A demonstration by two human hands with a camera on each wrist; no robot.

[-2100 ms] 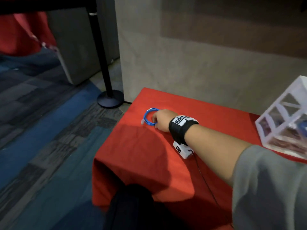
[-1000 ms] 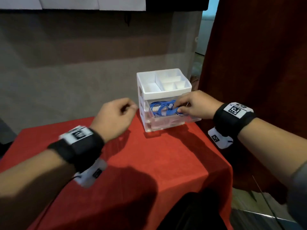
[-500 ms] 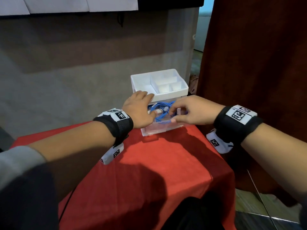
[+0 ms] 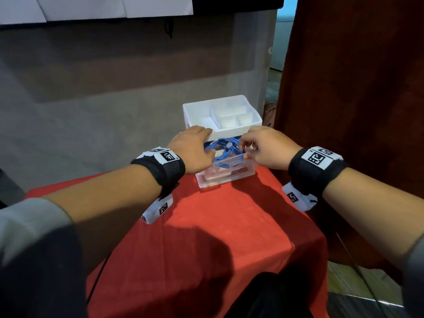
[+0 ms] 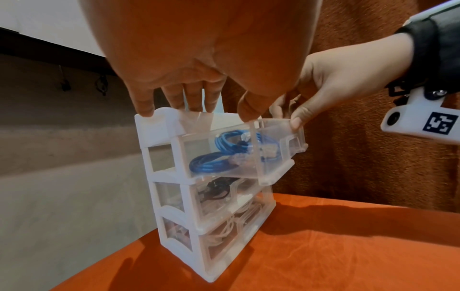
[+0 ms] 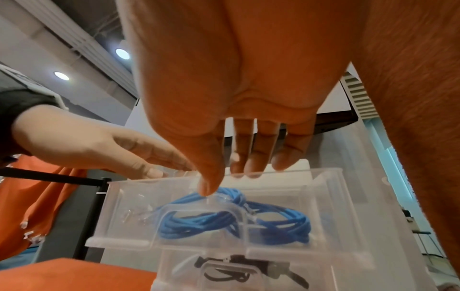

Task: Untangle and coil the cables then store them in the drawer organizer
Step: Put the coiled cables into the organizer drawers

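Note:
A white drawer organizer [image 4: 229, 133] [image 5: 171, 196] stands at the back right of the red table. Its clear top drawer [image 4: 229, 166] [image 5: 273, 157] [image 6: 124, 206] is pulled out, with coiled blue cables [image 4: 221, 148] [image 5: 211, 163] [image 6: 199, 222] lying inside. My left hand [image 4: 195, 150] [image 5: 194, 49] rests straight fingertips on the organizer's top, thumb on the drawer's side rim. My right hand [image 4: 268, 148] [image 6: 224, 78] holds the drawer's front wall, thumb outside and fingers over the inside.
The two lower drawers hold a black cable [image 5: 216, 189] and pale cables [image 5: 224, 226]. The red tablecloth [image 4: 229, 226] drops off just right of the organizer. A dark red curtain [image 4: 355, 88] hangs at the right, a grey wall behind.
My right hand brought a blue coil from the table's left end to the drawer. My left hand moved from beside the cables onto the organizer's top.

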